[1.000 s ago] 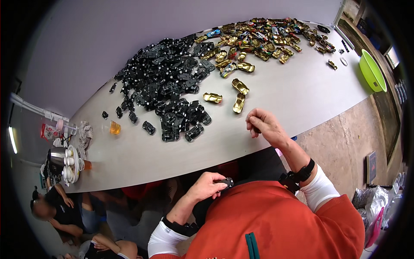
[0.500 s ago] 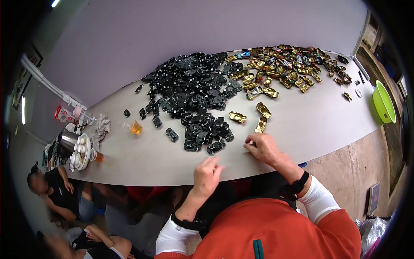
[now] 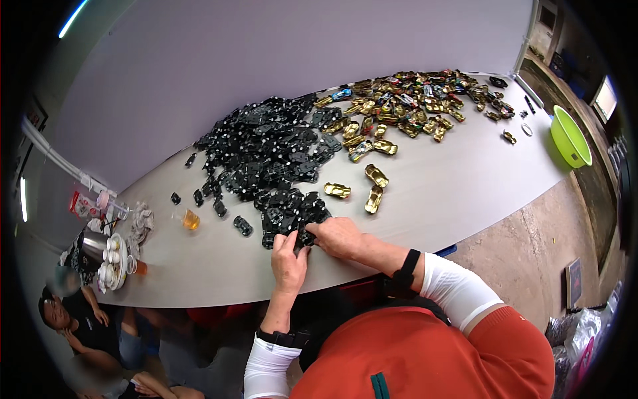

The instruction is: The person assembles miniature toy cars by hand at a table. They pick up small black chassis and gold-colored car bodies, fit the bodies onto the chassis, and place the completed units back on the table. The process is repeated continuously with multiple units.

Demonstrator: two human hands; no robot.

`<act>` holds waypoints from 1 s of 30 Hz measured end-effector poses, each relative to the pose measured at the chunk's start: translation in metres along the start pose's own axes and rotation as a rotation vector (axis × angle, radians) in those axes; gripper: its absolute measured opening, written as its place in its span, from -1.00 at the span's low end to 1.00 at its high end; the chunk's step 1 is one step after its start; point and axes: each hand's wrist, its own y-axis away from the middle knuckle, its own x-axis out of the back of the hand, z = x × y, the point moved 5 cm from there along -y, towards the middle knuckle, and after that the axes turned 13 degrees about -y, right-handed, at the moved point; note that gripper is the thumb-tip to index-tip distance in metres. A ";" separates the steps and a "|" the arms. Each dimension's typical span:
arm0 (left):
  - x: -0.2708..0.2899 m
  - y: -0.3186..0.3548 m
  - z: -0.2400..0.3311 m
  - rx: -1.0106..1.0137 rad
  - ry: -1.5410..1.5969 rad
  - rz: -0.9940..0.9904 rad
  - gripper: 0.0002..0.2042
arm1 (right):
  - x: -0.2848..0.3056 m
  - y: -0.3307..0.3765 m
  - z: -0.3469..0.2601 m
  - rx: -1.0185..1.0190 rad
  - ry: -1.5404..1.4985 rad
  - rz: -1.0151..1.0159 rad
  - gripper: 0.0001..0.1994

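Both hands meet at the near edge of a heap of black toy car chassis [image 3: 266, 143]. My left hand [image 3: 288, 265] has its fingers and thumb closed around the near end of one black toy car chassis [image 3: 305, 237]. From the right, my right hand [image 3: 339, 238] pinches that same chassis, its fingers partly covering it. A single black chassis [image 3: 242, 226] lies apart at the left. Beyond my right hand are three loose gold toy car bodies, one of them a gold body [image 3: 374, 199] tilted upward. A larger heap of gold and coloured car bodies [image 3: 412, 100] spreads behind them.
A cup of amber drink [image 3: 191, 219] stands left of the heap. Farther left are a tray with white cups [image 3: 114, 263] and a crumpled cloth [image 3: 141, 223]. A green basin [image 3: 569, 137] sits at the right table edge. Seated people are at the lower left.
My right hand has moved left from beside the gold bodies to the black heap. My left hand has reached forward to the same chassis. The whole view has shifted slightly.
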 end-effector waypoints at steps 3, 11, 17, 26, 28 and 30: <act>0.000 0.001 -0.002 0.015 0.136 -0.004 -0.64 | 0.002 0.000 0.004 0.080 -0.007 0.030 -0.69; -0.031 0.007 0.006 0.421 1.582 -0.140 -0.73 | 0.012 0.032 0.000 0.051 -0.602 0.231 -0.67; -0.036 0.007 0.025 0.336 1.647 -0.192 -0.74 | 0.043 0.045 0.036 -0.064 -0.565 0.392 -0.68; -0.046 0.016 0.018 0.296 1.629 -0.223 -0.72 | 0.085 0.000 0.054 -0.045 0.043 0.489 -0.95; -0.045 0.017 0.018 0.316 1.666 -0.229 -0.74 | 0.084 -0.002 0.047 0.010 0.049 0.416 -0.87; -0.043 0.018 0.018 0.318 1.669 -0.235 -0.73 | 0.079 -0.004 0.047 0.047 0.086 0.337 -0.83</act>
